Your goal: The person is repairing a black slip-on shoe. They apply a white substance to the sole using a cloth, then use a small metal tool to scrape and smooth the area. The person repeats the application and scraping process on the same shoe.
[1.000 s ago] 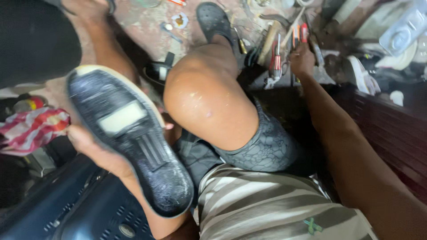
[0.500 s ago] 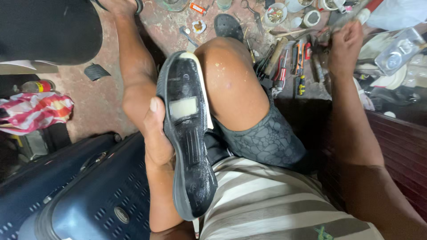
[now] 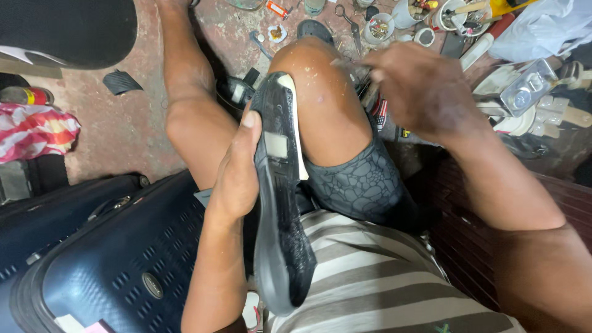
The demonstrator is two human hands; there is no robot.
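— Two hands at work here. Where's the shoe?

— The black shoe with the worn, textured rubber sole (image 3: 280, 203) stands on edge, sole outward, leaning against the bare right knee (image 3: 320, 92), its heel down at the striped shirt (image 3: 382, 277). The left hand (image 3: 237, 169) is wrapped around its side, thumb along the sole's edge, fingers hidden behind it.

— And the right hand?

— The right hand (image 3: 425, 89) hovers just past the knee, fingers pinched together on a thin metal tool (image 3: 345, 61) (too blurred to say what kind). It isn't touching the shoe.

— How would that shoe handle?

— Light, I'd judge, and flexible: the sole looks thin and bends a little along its length. The tread gives grip, so it shouldn't slip. Best held at the waist, where the left hand has it, braced by the knee.

— What's around?

— A dark blue hard-shell suitcase (image 3: 117, 265) lies at the lower left on the reddish concrete floor (image 3: 123, 123). Scissors (image 3: 348, 18), small cups of bits (image 3: 379, 28) and tools litter the floor's far edge.
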